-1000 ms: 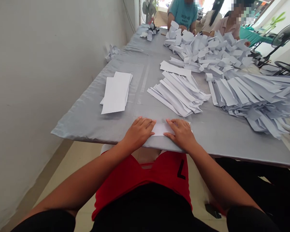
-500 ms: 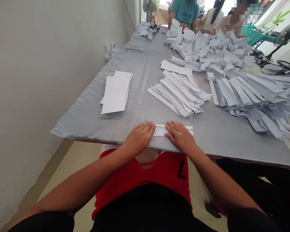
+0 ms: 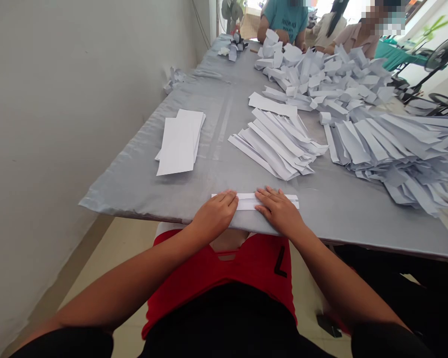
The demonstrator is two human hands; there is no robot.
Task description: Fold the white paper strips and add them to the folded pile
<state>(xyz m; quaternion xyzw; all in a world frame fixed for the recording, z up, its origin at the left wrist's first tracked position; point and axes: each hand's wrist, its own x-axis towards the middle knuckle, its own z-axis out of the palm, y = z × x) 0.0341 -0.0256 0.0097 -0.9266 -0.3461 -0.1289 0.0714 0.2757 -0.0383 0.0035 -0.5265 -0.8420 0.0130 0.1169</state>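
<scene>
A strip of white paper [image 3: 246, 204], folded lengthwise, lies near the table's front edge under both my hands. My left hand [image 3: 221, 209] is on its left part, with fingers drawn together and bent down onto the paper. Its fingertips are at the upper fold, and the palm hides some of the strip. My right hand [image 3: 276, 206] rests flat on the right part, fingers stretched out and a little apart, thumb toward the middle. Between the hands the fold line shows.
Flat white sheets [image 3: 177, 144] are stacked at left. Folded strips [image 3: 280, 141] lie fanned ahead, with a larger pile [image 3: 388, 149] at right. Loose folded papers [image 3: 321, 74] heap up farther back. Co-workers sit beyond, one in a teal shirt [image 3: 285, 22]. A wall [image 3: 78, 89] runs along the left.
My left hand's fingers have drawn in and bent, uncovering the strip's left end. My right hand stays in nearly the same place.
</scene>
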